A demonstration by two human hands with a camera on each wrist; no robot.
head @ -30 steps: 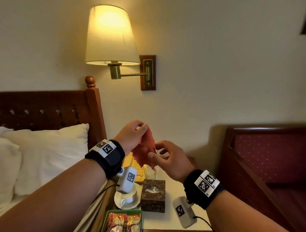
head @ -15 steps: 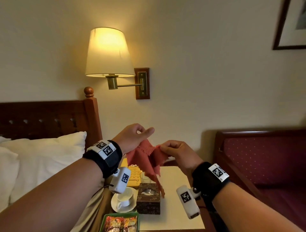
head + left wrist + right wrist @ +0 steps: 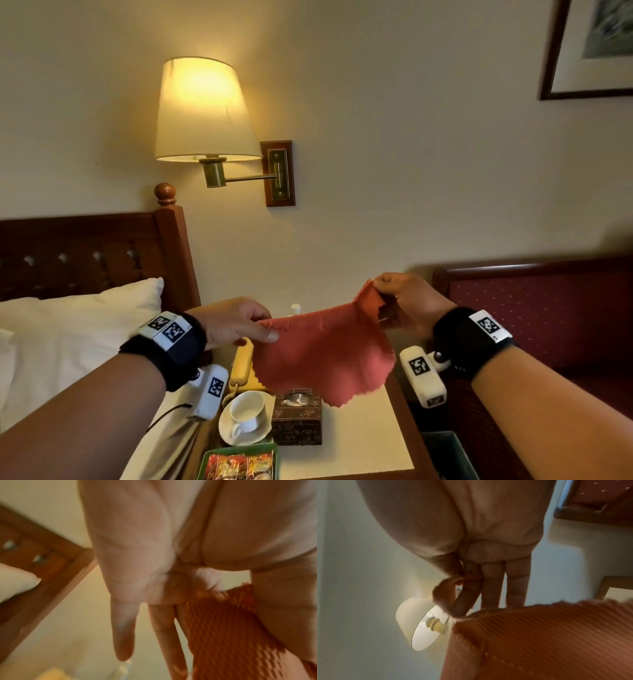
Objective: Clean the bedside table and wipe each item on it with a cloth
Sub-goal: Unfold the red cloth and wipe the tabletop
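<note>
cloth x1 | both grips pinching it | cup x1 | table x1

Warm, dim light comes from the lit wall lamp, glaring at its shade and leaving the chair corner in shadow. The head view bows at its edges. Both wrist views are soft and motion-blurred.

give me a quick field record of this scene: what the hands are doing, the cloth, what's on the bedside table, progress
left hand: pinches one corner of the cloth
right hand: pinches the opposite corner, held higher
cloth: red, spread open in the air above the table, touching nothing on it
bedside table: cup on saucer, tissue box, yellow phone, green tray of sachets
lamp: on
progress: no wiping under way
</note>
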